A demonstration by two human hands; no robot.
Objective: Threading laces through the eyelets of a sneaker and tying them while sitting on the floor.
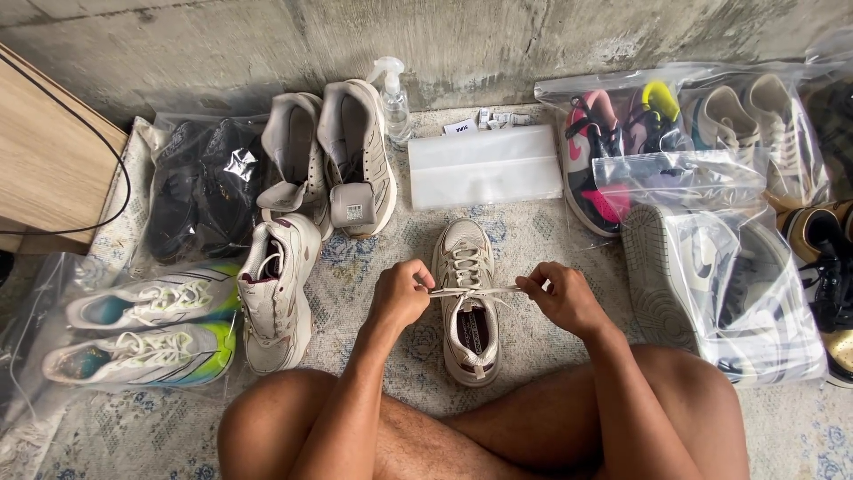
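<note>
**Lace pulled taut across a beige sneaker**

Nearest, bare crossed legs [498, 427] on a patterned rug [373, 267]. Just beyond the knees, a beige sneaker [468, 302] flat on the rug, between the two hands. Long axis running near to far: heel toward the legs, toe toward the wall [267, 44], opening facing up. Left hand [400, 293] just left of the sneaker, fingers pinched shut on one end of the lace [474, 290]. Right hand [562, 298] just right of it, pinched on the other end. Lace stretched straight and level between the two grips, crossing the sneaker at right angles over the upper eyelets, just above the tongue.

Left of the sneaker, a white sneaker [277, 289] lying alone, same heading. Further left, two green-and-white shoes [147, 329] in a clear bag, lying crosswise. Right, more bagged shoes [729, 284], overlapping.

Further off, a beige pair [333, 160] with tongues folded out, a black bagged pair [203, 187] beside it, a flat stack of clear bags [484, 164], a spray bottle [394, 93] upright near the wall. Far left, a wooden cabinet [44, 151] with a black cable.
</note>
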